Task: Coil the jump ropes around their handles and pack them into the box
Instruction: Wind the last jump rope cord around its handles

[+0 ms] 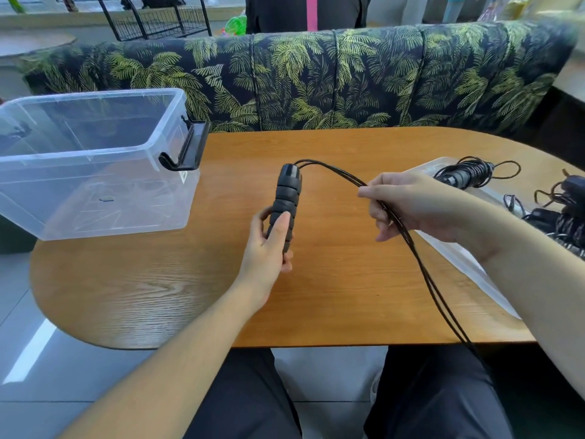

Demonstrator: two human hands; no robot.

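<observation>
My left hand point(269, 243) grips the black ribbed handles point(286, 198) of a jump rope, held upright above the wooden table point(316, 296). From the handles' top the doubled black rope point(421, 264) arcs right, passes through my right hand point(408, 205), which pinches it, and hangs down past the table's front edge. A clear plastic box point(91, 163) with a black latch stands open at the table's left end; nothing shows inside it. Another jump rope point(467, 175), coiled around its handles, lies on a clear lid point(459, 255) at the right.
More black ropes point(560, 210) lie tangled at the far right edge. A palm-leaf patterned sofa point(316, 77) runs behind the table. A person in dark clothes stands beyond it. My legs are under the table's front edge.
</observation>
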